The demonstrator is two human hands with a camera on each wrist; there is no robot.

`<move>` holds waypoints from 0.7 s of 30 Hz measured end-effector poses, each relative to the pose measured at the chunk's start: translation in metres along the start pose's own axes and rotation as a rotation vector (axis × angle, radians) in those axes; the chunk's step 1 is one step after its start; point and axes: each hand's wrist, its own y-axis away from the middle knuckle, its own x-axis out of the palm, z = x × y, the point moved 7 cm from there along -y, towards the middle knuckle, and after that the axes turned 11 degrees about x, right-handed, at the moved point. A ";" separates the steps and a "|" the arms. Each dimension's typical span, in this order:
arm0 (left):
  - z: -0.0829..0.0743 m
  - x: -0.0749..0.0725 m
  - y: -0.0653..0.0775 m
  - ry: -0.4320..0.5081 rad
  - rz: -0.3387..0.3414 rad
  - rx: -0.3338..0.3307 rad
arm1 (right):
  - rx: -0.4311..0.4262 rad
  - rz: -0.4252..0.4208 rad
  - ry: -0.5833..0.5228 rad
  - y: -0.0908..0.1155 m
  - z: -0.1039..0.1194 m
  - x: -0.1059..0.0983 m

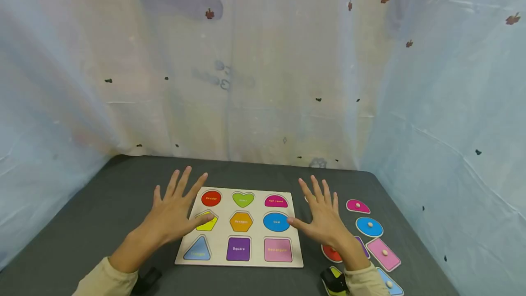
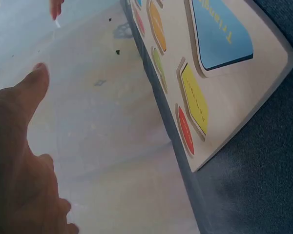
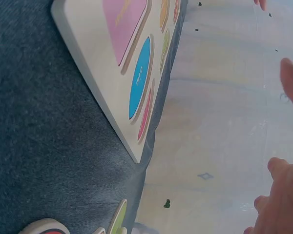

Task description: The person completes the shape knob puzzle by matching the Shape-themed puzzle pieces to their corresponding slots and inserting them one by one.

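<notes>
A pale wooden shape puzzle board lies on the dark table, its coloured, labelled recesses in rows of three. Over the board's left edge my left hand hovers with fingers spread, its thumb overlapping the yellow pentagon recess. My right hand is raised at the right edge, fingers also spread, the thumb tip beside the blue oval recess. Neither hand holds anything. In the left wrist view the blue triangle recess shows close up; the right wrist view shows the pink rectangle recess.
Loose knobbed pieces lie to the right: a magenta half round, blue oval, pink rectangle, light blue triangle and red piece, partly behind my right arm. A patterned curtain encloses the table's back and sides.
</notes>
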 end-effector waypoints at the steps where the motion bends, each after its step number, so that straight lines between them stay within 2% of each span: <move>1: 0.001 0.002 -0.001 0.006 0.010 -0.002 | -0.001 0.001 -0.004 0.000 -0.001 0.000; 8: 0.015 0.014 -0.003 0.057 0.099 -0.011 | 0.011 0.062 -0.061 0.001 -0.011 0.005; 16: 0.029 0.022 0.000 0.203 0.181 0.015 | 0.013 0.180 -0.144 0.007 -0.026 0.010; 21: 0.034 0.032 0.004 0.298 0.279 0.004 | 0.015 0.240 -0.179 0.013 -0.038 0.008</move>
